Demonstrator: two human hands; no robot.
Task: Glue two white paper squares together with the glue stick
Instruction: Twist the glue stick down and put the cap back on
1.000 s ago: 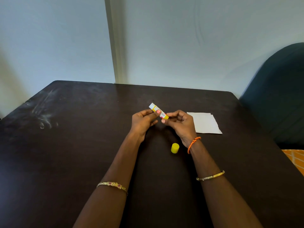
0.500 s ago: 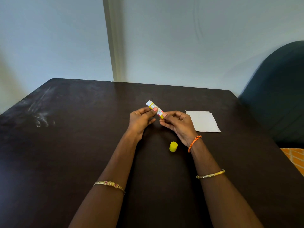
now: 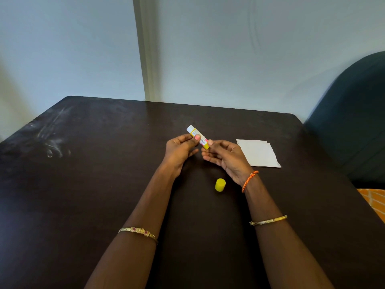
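An uncapped glue stick (image 3: 197, 136), white with a yellow base, is held slanted above the dark table (image 3: 93, 184). My left hand (image 3: 179, 150) grips its barrel between thumb and fingers. My right hand (image 3: 225, 156) pinches the yellow base end with thumb and fingertips. The yellow cap (image 3: 220, 185) lies on the table just below my right wrist. Two white paper squares (image 3: 259, 153) lie stacked, slightly offset, on the table to the right of my right hand.
A dark green chair back (image 3: 354, 122) stands at the table's right side. White scuff marks (image 3: 54, 140) streak the table's far left corner. A pale wall runs behind the table's far edge.
The glue stick has risen slightly between both hands, and my right fingers have shifted at its yellow base. The cap and the papers have not moved.
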